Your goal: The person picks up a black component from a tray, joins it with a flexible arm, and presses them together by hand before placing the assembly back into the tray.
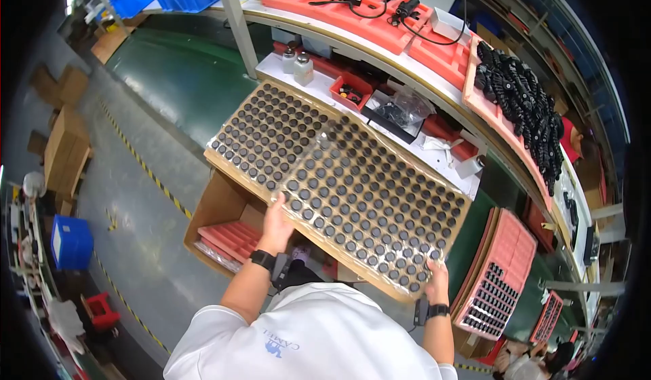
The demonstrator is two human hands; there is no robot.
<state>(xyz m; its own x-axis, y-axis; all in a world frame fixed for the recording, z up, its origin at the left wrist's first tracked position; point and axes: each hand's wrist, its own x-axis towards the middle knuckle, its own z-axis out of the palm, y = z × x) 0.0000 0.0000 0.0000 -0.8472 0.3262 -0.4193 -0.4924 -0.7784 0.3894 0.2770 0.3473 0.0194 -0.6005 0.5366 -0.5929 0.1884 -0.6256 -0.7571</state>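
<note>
White shirt (305,343) nearest the lens, lower middle; both forearms reach forward past it.

Clear tray (384,201): in front of the torso, rows of dark round pieces (361,254) in it, brown showing through the plastic. Its far side lies over the white shelf (441,167) under the desk; contact there cannot be told.

Left hand (277,229): at the tray's near left corner, fingers closed on the edge, thumb side uppermost. Right hand (437,282): at the near right corner, fingers likewise gripping the edge; those underneath are hidden. Spread grip probably chosen to spread the load and keep a broad, shallow tray from tipping, since the pieces look loose enough to spill.

Second tray (268,132), similarly filled, adjoins on the left, its near edge above an open cardboard box (217,198). Whether the trays overlap or merely abut: unclear.

Red trays (234,243) lie inside the box, presumably kept low and close for easy reach. Bottles (303,71) and a red bin (351,89) sit farther back on the shelf, likely to leave its front free.
</note>
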